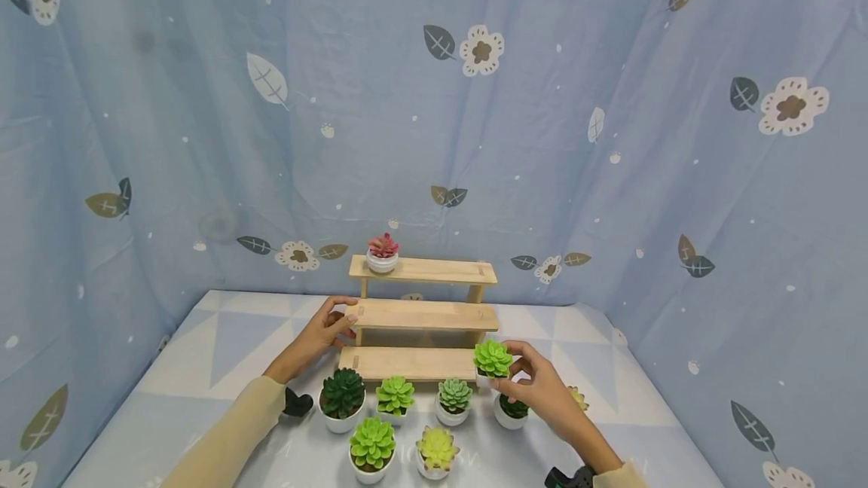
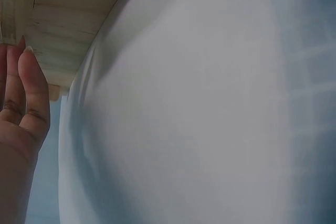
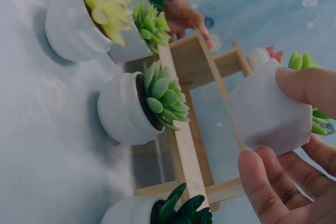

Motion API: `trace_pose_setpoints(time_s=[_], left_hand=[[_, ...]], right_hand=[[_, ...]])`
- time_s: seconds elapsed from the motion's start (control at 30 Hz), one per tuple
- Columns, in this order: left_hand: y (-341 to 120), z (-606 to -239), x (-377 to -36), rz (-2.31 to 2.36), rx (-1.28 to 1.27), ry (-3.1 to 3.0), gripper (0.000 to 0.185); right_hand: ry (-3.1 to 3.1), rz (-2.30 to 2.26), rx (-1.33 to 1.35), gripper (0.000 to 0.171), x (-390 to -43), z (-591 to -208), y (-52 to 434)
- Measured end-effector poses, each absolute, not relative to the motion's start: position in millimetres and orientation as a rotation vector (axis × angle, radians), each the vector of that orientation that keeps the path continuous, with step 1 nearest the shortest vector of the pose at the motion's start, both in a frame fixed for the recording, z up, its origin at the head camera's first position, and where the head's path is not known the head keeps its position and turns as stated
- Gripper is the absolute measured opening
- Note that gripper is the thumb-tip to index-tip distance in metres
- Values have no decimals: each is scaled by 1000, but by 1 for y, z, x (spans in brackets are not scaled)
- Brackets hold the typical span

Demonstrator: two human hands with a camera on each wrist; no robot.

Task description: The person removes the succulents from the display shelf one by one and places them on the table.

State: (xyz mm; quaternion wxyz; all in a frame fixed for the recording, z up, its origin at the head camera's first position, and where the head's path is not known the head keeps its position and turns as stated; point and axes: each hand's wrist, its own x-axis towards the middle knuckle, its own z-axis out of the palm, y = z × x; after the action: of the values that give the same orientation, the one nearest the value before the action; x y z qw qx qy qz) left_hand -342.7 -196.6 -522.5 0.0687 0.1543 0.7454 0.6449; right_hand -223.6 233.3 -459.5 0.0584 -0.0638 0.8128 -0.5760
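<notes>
My right hand (image 1: pixel 542 386) pinches the white pot (image 3: pixel 270 111) of a bright green potted succulent (image 1: pixel 492 359) between thumb and fingertips, held up by the right end of the stand's lowest step. The left hand (image 1: pixel 330 330) grips the left end of the middle step of a three-step wooden plant stand (image 1: pixel 420 315); in the left wrist view its fingertips (image 2: pixel 34 77) reach the wood. A pink-red succulent (image 1: pixel 383 251) in a white pot sits at the left of the top step. Below the right hand, a dark green succulent (image 1: pixel 511 411) is partly covered.
In front of the stand are a large dark green succulent (image 1: pixel 342 398), two bright green ones (image 1: pixel 395 396) (image 1: pixel 371 446), a pale green one (image 1: pixel 453 401) and a yellow-green one (image 1: pixel 436 452). Another yellowish plant (image 1: pixel 578 398) shows behind the right wrist. A patterned blue curtain (image 1: pixel 434 134) hangs behind.
</notes>
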Motion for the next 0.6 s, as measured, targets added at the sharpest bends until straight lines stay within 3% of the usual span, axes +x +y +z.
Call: trace_pose_setpoints(time_s=[0.6], left_hand=[[-197,-524,-343,1953,487,2233,48]], right_hand=[[2374,-1720,-208,71,-206,-477,242]])
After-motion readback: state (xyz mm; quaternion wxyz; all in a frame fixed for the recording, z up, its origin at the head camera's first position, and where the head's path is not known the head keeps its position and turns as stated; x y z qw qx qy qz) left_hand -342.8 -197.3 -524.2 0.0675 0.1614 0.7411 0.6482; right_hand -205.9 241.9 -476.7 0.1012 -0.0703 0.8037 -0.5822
